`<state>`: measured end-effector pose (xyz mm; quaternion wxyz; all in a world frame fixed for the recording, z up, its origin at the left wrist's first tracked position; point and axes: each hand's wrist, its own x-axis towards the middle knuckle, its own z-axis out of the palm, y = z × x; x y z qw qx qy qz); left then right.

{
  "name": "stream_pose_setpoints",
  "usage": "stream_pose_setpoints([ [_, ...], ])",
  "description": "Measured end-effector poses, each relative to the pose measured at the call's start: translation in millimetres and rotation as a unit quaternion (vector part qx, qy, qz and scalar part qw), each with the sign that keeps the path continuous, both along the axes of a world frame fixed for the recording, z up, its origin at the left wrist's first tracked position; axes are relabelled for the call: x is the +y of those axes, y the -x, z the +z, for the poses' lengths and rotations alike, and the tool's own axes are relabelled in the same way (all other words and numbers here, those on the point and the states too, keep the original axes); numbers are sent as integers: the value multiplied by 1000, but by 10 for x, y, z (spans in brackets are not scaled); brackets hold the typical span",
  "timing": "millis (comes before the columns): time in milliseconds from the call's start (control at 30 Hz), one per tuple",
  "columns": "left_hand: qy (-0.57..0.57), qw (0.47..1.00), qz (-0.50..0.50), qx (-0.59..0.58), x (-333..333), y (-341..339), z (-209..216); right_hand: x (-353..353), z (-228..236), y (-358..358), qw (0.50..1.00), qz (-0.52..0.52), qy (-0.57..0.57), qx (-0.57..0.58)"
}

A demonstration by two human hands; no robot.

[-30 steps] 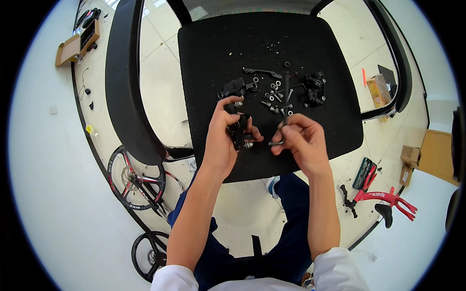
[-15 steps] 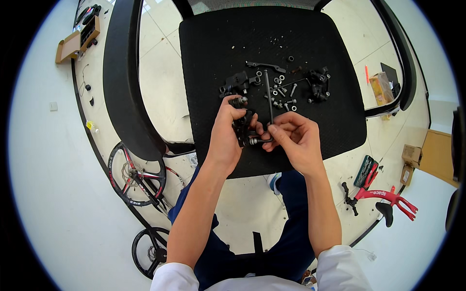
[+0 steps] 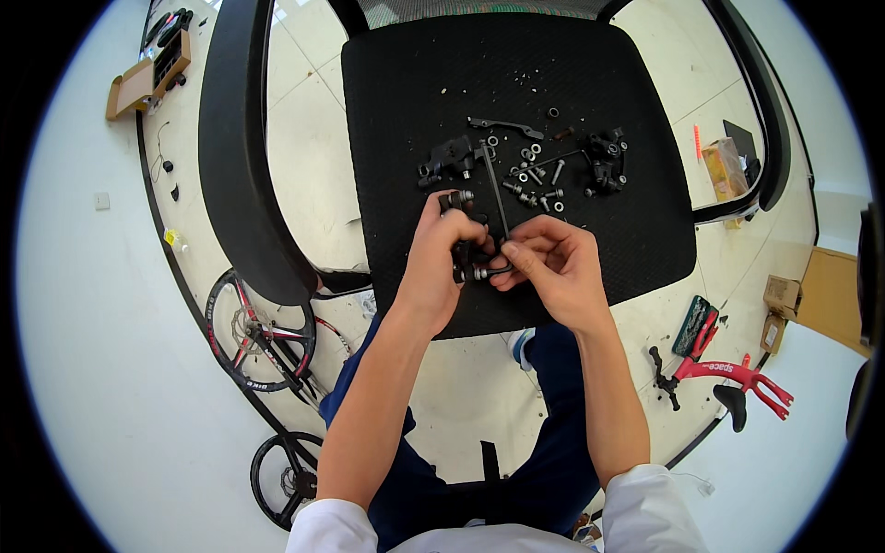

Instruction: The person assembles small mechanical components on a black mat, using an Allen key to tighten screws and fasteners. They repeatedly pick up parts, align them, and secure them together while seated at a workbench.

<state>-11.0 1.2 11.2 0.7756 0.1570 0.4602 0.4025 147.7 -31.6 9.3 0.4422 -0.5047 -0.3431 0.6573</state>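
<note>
My left hand (image 3: 430, 265) is wrapped round a black metal brake caliper (image 3: 463, 271), much of it hidden by the fingers. Bolts with washers stick out of it at the upper and lower ends. Between thumb and fingers, my right hand (image 3: 559, 267) pinches an L-shaped hex key (image 3: 499, 198). Its long arm points up and away, while its short end meets the lower bolt (image 3: 477, 273). Beyond my hands, a second black caliper (image 3: 450, 157) lies on the seat, and a third caliper (image 3: 605, 164) rests to the right.
Bolts and washers (image 3: 536, 177) lie scattered on the black chair seat (image 3: 406, 83), near a flat black bracket (image 3: 505, 125). Armrests (image 3: 230, 157) rise at both sides. On the floor are a bicycle wheel (image 3: 215, 318), a red bike frame (image 3: 714, 369) and cardboard boxes (image 3: 782, 295).
The hex key's long arm has swung a little to the left at its far end. My right hand has shifted slightly left, and the caliper has turned a little in my left hand.
</note>
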Motion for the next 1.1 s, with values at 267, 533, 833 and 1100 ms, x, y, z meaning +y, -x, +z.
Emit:
stream_pose_setpoints([
  [267, -141, 975, -107, 137, -76, 17, -43, 24, 40, -59, 994, 1, 112, 20],
  [533, -163, 961, -202, 93, -66, 108, 18, 3, 128, -171, 998, 20, 52, -21],
  [833, -60, 978, -195, -52, -54, 158, 32, -52, 45, -261, 959, -13, -192, -207],
  [1100, -1, 965, -154, -211, -21, 271, -5, -5, 62, -216, 841, 102, -342, -405],
])
